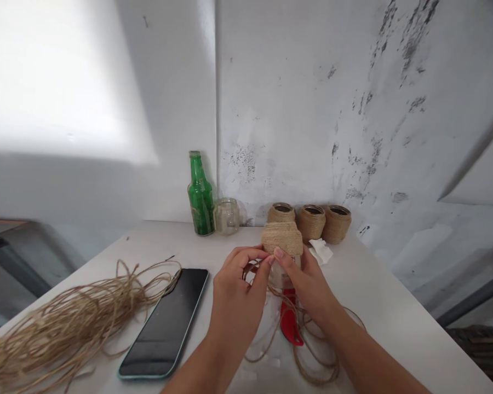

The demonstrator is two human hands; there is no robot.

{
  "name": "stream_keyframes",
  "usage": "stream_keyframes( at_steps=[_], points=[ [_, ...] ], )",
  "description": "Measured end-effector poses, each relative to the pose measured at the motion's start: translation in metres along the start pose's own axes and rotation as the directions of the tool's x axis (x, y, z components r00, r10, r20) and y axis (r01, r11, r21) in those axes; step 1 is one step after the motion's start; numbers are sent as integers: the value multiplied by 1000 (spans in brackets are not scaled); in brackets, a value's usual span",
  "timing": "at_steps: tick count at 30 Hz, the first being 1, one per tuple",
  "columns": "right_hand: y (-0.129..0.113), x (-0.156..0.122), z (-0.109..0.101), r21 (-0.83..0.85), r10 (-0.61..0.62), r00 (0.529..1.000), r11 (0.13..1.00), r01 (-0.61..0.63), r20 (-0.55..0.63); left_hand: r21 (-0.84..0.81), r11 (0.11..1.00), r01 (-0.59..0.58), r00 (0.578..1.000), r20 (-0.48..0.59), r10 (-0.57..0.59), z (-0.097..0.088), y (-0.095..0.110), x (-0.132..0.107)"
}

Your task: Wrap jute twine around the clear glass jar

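Glass jar (282, 241) wrapped in tan jute twine on upper part, held upright above white table (378, 306). Left hand (240, 290) closed, pinching loose twine strand (254, 268) at jar; right hand (308, 284) curled around jar. Risk: slackened grip could let coils slip or unravel.

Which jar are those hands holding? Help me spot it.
On the white table, find the left hand and right hand. Between them is a glass jar wrapped in twine only at the top, unlike the three covered jars behind it and the bare one beside the green bottle.

Bright, glare upper L, edges warped
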State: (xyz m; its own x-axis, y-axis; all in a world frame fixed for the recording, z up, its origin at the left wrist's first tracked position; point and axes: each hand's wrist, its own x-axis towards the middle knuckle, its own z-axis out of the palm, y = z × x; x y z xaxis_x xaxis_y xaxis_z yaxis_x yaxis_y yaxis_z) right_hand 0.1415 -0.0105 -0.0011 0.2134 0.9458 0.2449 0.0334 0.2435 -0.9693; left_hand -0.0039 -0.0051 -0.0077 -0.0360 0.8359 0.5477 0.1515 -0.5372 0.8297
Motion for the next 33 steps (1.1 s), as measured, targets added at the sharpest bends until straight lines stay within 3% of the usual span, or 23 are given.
stream_keyframes(
  at_steps=[16,21,24,27,33],
  points=[
    [1,2,-4,75,-1,998,997,-4,61,-21,1000,-11,1000,17,11,-2,0,3],
    [-2,0,-2,127,66,994,989,-76,83,-15,999,-34,999,-7,34,-1,1,2],
    [-1,-2,0,167,90,995,981,-98,53,-66,995,71,997,40,-69,0,4,1],
    [2,-2,-1,159,125,992,979,-127,22,-100,970,222,968,141,-207,1,5,1],
    [3,3,-5,83,68,995,994,-74,66,-139,952,272,958,134,-254,2,5,1]
  ],
)
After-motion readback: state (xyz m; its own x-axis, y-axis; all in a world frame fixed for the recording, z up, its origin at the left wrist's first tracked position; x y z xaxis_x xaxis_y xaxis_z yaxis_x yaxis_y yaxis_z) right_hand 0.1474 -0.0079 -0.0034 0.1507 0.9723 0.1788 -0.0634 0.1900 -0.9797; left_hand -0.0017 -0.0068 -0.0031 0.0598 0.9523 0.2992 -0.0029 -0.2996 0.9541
